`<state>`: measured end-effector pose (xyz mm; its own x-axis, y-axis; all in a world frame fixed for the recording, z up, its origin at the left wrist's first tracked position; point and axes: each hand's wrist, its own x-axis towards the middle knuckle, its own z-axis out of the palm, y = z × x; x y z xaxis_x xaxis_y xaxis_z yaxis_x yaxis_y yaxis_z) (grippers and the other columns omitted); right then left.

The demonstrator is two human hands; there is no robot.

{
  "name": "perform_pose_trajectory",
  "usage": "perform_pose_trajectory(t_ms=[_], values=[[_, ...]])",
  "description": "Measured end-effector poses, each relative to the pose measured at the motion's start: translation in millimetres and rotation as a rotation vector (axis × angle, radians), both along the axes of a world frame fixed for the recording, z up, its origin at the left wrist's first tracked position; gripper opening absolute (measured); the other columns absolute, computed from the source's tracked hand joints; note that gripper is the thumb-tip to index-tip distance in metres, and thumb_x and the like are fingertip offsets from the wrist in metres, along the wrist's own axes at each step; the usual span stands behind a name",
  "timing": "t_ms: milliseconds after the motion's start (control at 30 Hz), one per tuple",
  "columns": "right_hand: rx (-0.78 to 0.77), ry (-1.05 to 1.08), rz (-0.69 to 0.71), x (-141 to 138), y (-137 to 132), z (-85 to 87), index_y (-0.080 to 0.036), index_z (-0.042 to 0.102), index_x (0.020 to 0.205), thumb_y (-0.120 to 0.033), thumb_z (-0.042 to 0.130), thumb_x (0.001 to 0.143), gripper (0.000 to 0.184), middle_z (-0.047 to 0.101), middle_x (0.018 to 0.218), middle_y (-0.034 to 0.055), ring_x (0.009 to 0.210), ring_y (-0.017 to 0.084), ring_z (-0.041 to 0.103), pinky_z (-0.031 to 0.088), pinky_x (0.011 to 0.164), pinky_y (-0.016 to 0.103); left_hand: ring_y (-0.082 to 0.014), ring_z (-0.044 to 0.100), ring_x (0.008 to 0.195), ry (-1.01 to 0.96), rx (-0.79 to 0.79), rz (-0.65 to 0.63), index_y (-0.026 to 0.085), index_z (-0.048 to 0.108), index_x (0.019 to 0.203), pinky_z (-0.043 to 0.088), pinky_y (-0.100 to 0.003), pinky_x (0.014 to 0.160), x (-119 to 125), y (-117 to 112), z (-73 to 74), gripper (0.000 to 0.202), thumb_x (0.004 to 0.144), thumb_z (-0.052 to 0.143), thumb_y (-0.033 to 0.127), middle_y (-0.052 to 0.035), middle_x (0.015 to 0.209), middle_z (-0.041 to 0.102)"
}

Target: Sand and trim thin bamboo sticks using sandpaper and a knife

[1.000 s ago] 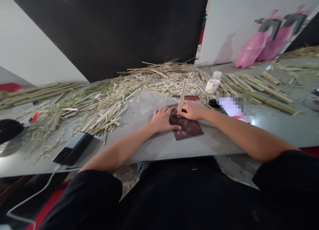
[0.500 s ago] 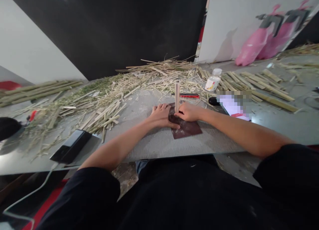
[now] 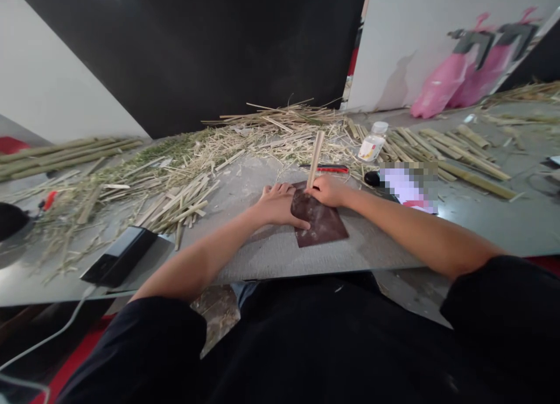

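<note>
My right hand (image 3: 327, 190) grips a pale bamboo stick (image 3: 315, 151) near its lower end. The stick stands almost upright, leaning slightly right, with its bottom end on a dark brown sheet of sandpaper (image 3: 319, 223). My left hand (image 3: 276, 204) lies flat on the sandpaper's left edge, fingers stretched out and pressing it to the grey table (image 3: 280, 249).
Heaps of split bamboo strips (image 3: 184, 197) and shavings cover the table's far left and middle. Thicker bamboo poles (image 3: 455, 150) lie at the right, near a small plastic bottle (image 3: 373, 141). A red-handled tool (image 3: 330, 169) lies behind the hands. A black box (image 3: 118, 256) with a cable sits front left.
The stick tipped from leaning right to upright and back to a slight right lean, its foot moving on the sandpaper. The left hand stayed flat on the sheet.
</note>
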<state>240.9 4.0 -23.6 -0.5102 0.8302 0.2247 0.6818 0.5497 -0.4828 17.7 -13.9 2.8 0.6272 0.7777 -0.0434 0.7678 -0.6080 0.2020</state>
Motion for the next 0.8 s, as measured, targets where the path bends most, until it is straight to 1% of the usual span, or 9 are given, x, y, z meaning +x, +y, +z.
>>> perform_pose_trajectory(t_ms=[133, 167, 267, 300, 467, 600, 633, 733, 800], values=[[-0.116, 0.123, 0.270, -0.7, -0.3, 0.2, -0.024, 0.082, 0.083, -0.029, 0.068, 0.092, 0.017, 0.081, 0.089, 0.0060, 0.080, 0.023, 0.069, 0.049, 0.078, 0.034, -0.0503, 0.044, 0.140, -0.046, -0.005, -0.012, 0.028, 0.062, 0.144, 0.033, -0.065, 0.116, -3.2, 0.5, -1.9, 0.107, 0.057, 0.083, 0.087, -0.0188, 0.151, 0.054], [-0.136, 0.133, 0.294, 0.0, 1.0, 0.3, -0.024, 0.082, 0.085, -0.028, 0.067, 0.092, 0.017, 0.081, 0.090, 0.0054, 0.082, 0.023, 0.070, 0.049, 0.080, 0.034, -0.0499, 0.044, 0.139, -0.050, -0.010, -0.011, 0.029, 0.062, 0.144, 0.033, -0.065, 0.116, -3.9, 0.8, -2.6, 0.107, 0.057, 0.083, 0.087, -0.0183, 0.150, 0.054], [-0.118, 0.119, 0.114, 2.9, 7.3, 0.6, -0.021, 0.079, 0.074, -0.027, 0.069, 0.089, 0.019, 0.078, 0.080, 0.0071, 0.076, 0.023, 0.068, 0.048, 0.075, 0.034, -0.0511, 0.043, 0.140, -0.054, -0.031, 0.008, 0.031, 0.061, 0.146, 0.031, -0.066, 0.117, -4.8, 1.6, -3.8, 0.111, 0.053, 0.085, 0.087, -0.0184, 0.151, 0.054], [-0.115, 0.125, 0.091, 2.9, 8.5, 0.5, -0.021, 0.078, 0.072, -0.028, 0.070, 0.089, 0.019, 0.077, 0.078, 0.0071, 0.075, 0.023, 0.067, 0.047, 0.075, 0.034, -0.0516, 0.042, 0.141, -0.059, -0.037, 0.007, 0.031, 0.061, 0.146, 0.032, -0.067, 0.117, -4.6, 1.7, -3.7, 0.112, 0.052, 0.085, 0.087, -0.0183, 0.152, 0.053], [-0.179, 0.166, 0.272, -1.0, 5.7, 1.0, -0.023, 0.081, 0.080, -0.028, 0.071, 0.090, 0.016, 0.081, 0.088, 0.0058, 0.081, 0.023, 0.070, 0.048, 0.079, 0.034, -0.0524, 0.042, 0.140, -0.086, -0.058, -0.022, 0.030, 0.065, 0.141, 0.032, -0.068, 0.116, -3.8, 2.0, -3.1, 0.105, 0.055, 0.085, 0.085, -0.0176, 0.150, 0.054], [-0.154, 0.173, 0.043, 2.3, 6.7, 2.7, -0.022, 0.077, 0.069, -0.033, 0.074, 0.089, 0.023, 0.076, 0.075, 0.0071, 0.071, 0.023, 0.065, 0.046, 0.072, 0.035, -0.0534, 0.039, 0.142, -0.067, -0.057, -0.006, 0.029, 0.061, 0.147, 0.030, -0.069, 0.118, -4.2, 3.6, -5.3, 0.111, 0.054, 0.085, 0.085, -0.0186, 0.153, 0.052], [-0.157, 0.171, 0.053, 2.0, 6.4, 2.4, -0.022, 0.077, 0.070, -0.034, 0.074, 0.089, 0.023, 0.076, 0.075, 0.0069, 0.071, 0.023, 0.065, 0.046, 0.071, 0.035, -0.0531, 0.040, 0.141, -0.066, -0.050, -0.007, 0.029, 0.061, 0.146, 0.031, -0.069, 0.118, -4.3, 3.9, -5.9, 0.110, 0.054, 0.086, 0.084, -0.0187, 0.152, 0.052], [-0.192, 0.160, 0.203, -1.3, 5.0, 0.5, -0.024, 0.080, 0.077, -0.037, 0.073, 0.090, 0.020, 0.079, 0.082, 0.0051, 0.075, 0.022, 0.066, 0.046, 0.074, 0.034, -0.0520, 0.044, 0.139, -0.081, -0.040, -0.018, 0.029, 0.064, 0.141, 0.034, -0.068, 0.116, -4.2, 4.2, -6.7, 0.105, 0.054, 0.085, 0.085, -0.0180, 0.150, 0.054], [-0.183, 0.142, 0.179, -2.0, 6.3, 0.3, -0.023, 0.079, 0.072, -0.037, 0.073, 0.090, 0.023, 0.077, 0.077, 0.0050, 0.070, 0.021, 0.063, 0.044, 0.070, 0.034, -0.0534, 0.041, 0.142, -0.085, -0.055, -0.013, 0.029, 0.064, 0.142, 0.031, -0.069, 0.117, -3.8, 4.2, -6.6, 0.108, 0.053, 0.085, 0.087, -0.0185, 0.153, 0.052]])
